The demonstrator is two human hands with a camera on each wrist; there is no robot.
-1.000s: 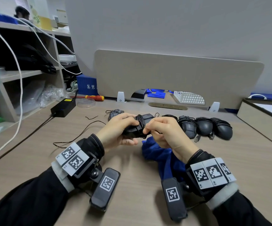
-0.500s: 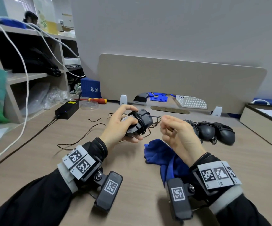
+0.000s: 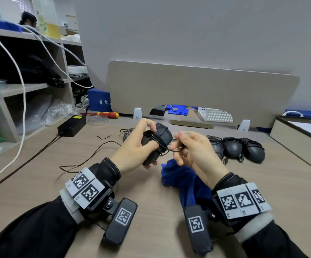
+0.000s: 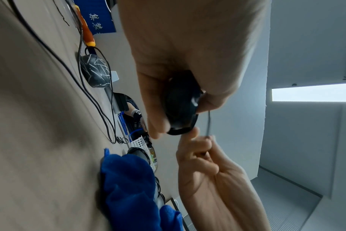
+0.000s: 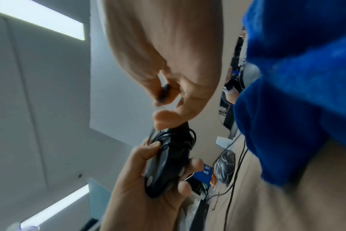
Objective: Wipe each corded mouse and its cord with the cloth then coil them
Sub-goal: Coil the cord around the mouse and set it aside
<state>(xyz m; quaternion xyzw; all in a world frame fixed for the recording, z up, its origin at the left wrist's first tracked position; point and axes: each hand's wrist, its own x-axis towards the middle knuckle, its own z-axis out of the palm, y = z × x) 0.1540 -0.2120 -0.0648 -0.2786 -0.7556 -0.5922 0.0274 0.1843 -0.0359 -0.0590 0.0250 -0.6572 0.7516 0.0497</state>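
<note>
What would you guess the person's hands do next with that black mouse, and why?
Probably tuck the cord's loose end under the wraps. The left hand grips the black mouse, its cord already wound round the body, and the right hand pinches only the short tail left, near the plug.

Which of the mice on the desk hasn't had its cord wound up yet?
The patterned mouse at far left, behind the left hand: its cord trails loose across the desk. The three mice at right are wrapped.

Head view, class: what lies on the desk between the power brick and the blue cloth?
A thin dark cord trails over bare desk between power brick and cloth.
</note>
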